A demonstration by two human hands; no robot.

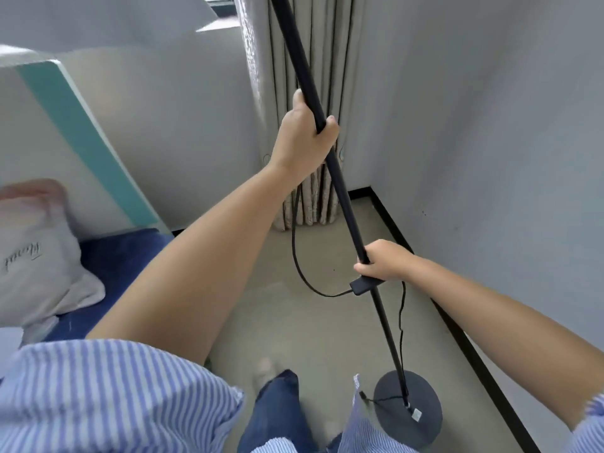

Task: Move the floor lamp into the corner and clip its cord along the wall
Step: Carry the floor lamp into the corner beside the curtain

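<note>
A black floor lamp pole (343, 197) runs from the top of the view down to a round dark base (421, 420) near my feet. My left hand (302, 137) grips the pole high up. Lower down, my right hand (385, 259) grips it just above a small black switch box (364, 285). A thin black cord (295, 256) loops from the box up toward the curtain. Another stretch of cord (401, 325) hangs beside the pole down to the base. The room corner (371, 188) lies ahead, to the right of the curtain.
A grey pleated curtain (313, 60) hangs to the floor ahead. A white wall (490, 142) with black skirting (457, 335) runs along the right. On the left is a bed with a blue sheet (124, 266), a white pillow (36, 266) and a white-and-teal headboard (81, 138). Beige floor lies between.
</note>
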